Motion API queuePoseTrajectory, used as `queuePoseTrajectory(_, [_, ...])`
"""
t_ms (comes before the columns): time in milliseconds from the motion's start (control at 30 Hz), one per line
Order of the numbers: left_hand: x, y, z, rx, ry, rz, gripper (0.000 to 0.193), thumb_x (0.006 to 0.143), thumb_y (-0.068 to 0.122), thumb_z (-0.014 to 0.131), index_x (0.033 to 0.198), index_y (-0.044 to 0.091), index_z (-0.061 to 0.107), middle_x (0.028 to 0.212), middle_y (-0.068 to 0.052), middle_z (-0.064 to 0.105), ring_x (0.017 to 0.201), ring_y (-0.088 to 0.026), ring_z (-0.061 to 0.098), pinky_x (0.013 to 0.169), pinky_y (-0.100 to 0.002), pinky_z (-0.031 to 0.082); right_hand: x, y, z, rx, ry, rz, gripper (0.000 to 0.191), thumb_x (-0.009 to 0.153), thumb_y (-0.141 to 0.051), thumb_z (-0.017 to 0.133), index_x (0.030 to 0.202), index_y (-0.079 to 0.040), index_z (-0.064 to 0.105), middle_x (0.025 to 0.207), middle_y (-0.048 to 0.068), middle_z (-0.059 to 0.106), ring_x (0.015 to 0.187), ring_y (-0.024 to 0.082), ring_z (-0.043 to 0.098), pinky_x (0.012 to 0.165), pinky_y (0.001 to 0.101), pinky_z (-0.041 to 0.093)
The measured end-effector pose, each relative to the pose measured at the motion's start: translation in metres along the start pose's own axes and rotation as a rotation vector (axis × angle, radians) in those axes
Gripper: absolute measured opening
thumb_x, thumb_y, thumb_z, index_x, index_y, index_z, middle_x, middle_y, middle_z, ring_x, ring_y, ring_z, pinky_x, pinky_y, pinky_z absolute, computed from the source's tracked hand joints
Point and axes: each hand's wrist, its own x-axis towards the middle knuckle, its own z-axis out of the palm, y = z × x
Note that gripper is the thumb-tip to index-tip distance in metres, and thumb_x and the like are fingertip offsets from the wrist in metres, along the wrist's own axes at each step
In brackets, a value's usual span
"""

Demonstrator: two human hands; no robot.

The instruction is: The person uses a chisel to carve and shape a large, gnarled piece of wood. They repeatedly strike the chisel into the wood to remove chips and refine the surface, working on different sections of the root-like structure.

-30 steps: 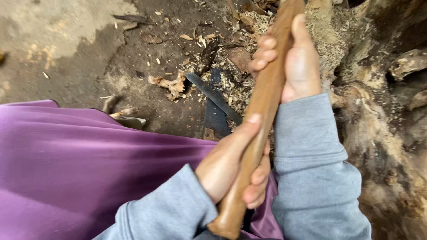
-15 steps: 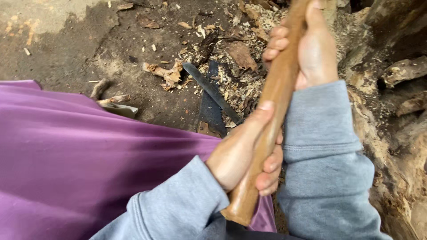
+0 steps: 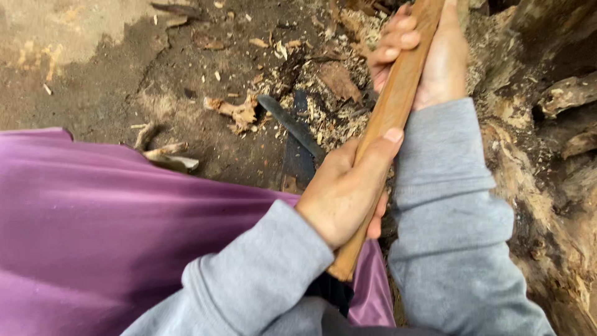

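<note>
Both hands grip a long brown wooden handle that runs from the lower middle up past the top edge; its head is out of view. My left hand wraps the handle low down, thumb lying along the wood. Higher up, my right hand holds it near the top of the frame, fingers curled round it. Grey sleeves cover both arms. A dark flat blade lies on the ground just left of the handle, among wood chips.
Purple cloth covers my lap at lower left. Bare dirt ground with scattered wood chips spreads at upper left. A rough, rotted tree stump with torn wood fills the right side.
The handle and both hands have moved up and to the right in view, and the right hand now reaches the top edge. The grip on the handle is unchanged.
</note>
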Motion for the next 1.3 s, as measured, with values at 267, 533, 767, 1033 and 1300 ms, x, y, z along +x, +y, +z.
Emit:
queuePoseTrajectory(267, [-0.041,-0.033,-0.007,-0.171,-0.027,-0.259,0.055,0.103,0.057,0.042,0.091,0.005,0.053,0.048,-0.008,0.049,0.03,-0.017,0.047,0.028,-0.03,0.038,-0.067,0.052,0.027,-0.435,0.354,-0.074,0.052,0.101,-0.059,0.036,0.109,-0.009,0.048,0.071,0.006,0.052,0.052,0.015,0.05,0.049,0.0336,0.051])
queuePoseTrajectory(533, [-0.052,-0.074,-0.007,-0.216,0.035,-0.233,0.043,0.101,0.05,0.041,0.1,0.009,0.054,0.049,-0.01,0.05,0.03,-0.02,0.047,0.029,-0.032,0.038,-0.084,0.049,0.032,-0.497,0.173,-0.13,0.052,0.1,-0.053,0.051,0.12,-0.005,0.05,0.087,0.005,0.058,0.068,0.014,0.057,0.059,0.0336,0.056])
queuePoseTrajectory(767, [-0.073,-0.077,-0.006,-0.444,-0.01,-0.245,0.063,0.1,0.058,0.034,0.088,-0.001,0.051,0.042,-0.011,0.043,0.032,-0.023,0.039,0.034,-0.035,0.035,-0.113,0.066,0.058,-0.465,0.205,-0.034,0.044,0.095,-0.046,0.055,0.121,-0.012,0.046,0.08,0.006,0.058,0.06,0.015,0.059,0.051,0.0329,0.057])
queuePoseTrajectory(1033, [-0.088,-0.05,0.031,-0.62,-0.209,-0.179,0.062,0.102,0.063,0.03,0.092,0.003,0.044,0.048,-0.006,0.039,0.031,-0.018,0.036,0.033,-0.033,0.035,-0.111,0.044,0.069,-0.664,0.211,-0.084,0.038,0.1,-0.041,0.052,0.111,-0.005,0.046,0.075,0.006,0.058,0.054,0.015,0.059,0.046,0.0334,0.057])
queuePoseTrajectory(1300, [-0.088,-0.048,0.055,-0.614,-0.303,-0.101,0.063,0.105,0.065,0.03,0.097,0.004,0.044,0.058,-0.002,0.041,0.038,-0.013,0.039,0.041,-0.03,0.038,-0.122,0.032,0.043,-0.462,-0.024,-0.1,0.037,0.101,-0.041,0.051,0.111,-0.005,0.048,0.082,0.011,0.062,0.058,0.018,0.061,0.051,0.0356,0.058])
